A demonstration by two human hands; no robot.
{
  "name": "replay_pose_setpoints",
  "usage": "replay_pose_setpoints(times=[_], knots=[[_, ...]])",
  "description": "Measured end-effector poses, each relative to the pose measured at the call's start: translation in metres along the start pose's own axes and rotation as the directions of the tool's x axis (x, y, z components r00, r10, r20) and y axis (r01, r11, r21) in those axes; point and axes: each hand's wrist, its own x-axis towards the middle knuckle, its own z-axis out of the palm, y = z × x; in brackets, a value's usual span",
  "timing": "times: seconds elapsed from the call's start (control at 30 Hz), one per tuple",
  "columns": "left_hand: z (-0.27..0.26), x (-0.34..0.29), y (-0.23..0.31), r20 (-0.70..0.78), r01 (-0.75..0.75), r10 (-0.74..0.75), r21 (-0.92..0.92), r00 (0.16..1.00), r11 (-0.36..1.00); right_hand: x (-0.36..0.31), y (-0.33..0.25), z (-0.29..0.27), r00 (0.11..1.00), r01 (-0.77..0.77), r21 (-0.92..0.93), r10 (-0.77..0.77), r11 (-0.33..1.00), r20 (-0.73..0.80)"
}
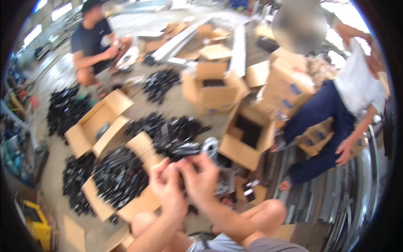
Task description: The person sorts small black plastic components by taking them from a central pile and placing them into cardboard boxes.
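My left hand point(168, 185) and my right hand point(200, 178) are raised close together above my lap, fingertips nearly meeting. The fingers of each are bent into a pinch. Whatever lies between them is too small and blurred to name. Just beyond them spreads a pile of shiny black pieces point(166, 130). Left of my left hand, an open cardboard box point(98, 199) is heaped with more black pieces point(119, 176). A clear plastic bag point(225, 180) lies beside my right hand.
An open box point(94, 126) stands on the left, another box point(239, 153) with dark contents on the right. A person point(92, 42) squats at far left; another point(331, 109) sits at right. Long metal profiles point(336, 201) cover the right floor. A yellow object point(35, 224) stands lower left.
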Motion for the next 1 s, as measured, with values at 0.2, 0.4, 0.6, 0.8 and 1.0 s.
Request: replay_pose_setpoints(times=[0.2, 0.4, 0.6, 0.8, 1.0], knots=[[-0.036, 0.0, 0.017, 0.014, -0.051, 0.054, -0.156, 0.998, 0.986, -0.027, -0.002, 0.029, 0.985, -0.129, 0.279, 0.09, 0.952, 0.15], [-0.038, -0.003, 0.012, 0.048, -0.017, 0.027, -0.192, 0.999, 0.981, -0.023, 0.014, 0.024, 0.994, 0.013, 0.136, -0.027, 0.991, 0.102], [-0.03, -0.006, 0.011, 0.063, -0.041, 0.049, -0.118, 0.997, 0.992, -0.024, 0.009, 0.022, 0.999, -0.006, 0.255, -0.008, 0.967, 0.052], [-0.029, -0.007, 0.012, 0.077, -0.055, 0.065, -0.119, 0.995, 0.991, -0.021, 0.02, 0.016, 0.982, 0.171, 0.006, -0.171, 0.985, 0.083], [-0.032, -0.003, 0.014, 0.13, -0.071, 0.092, -0.155, 0.987, 0.985, -0.011, -0.004, 0.008, 0.99, 0.072, 0.312, -0.107, 0.947, 0.095]])
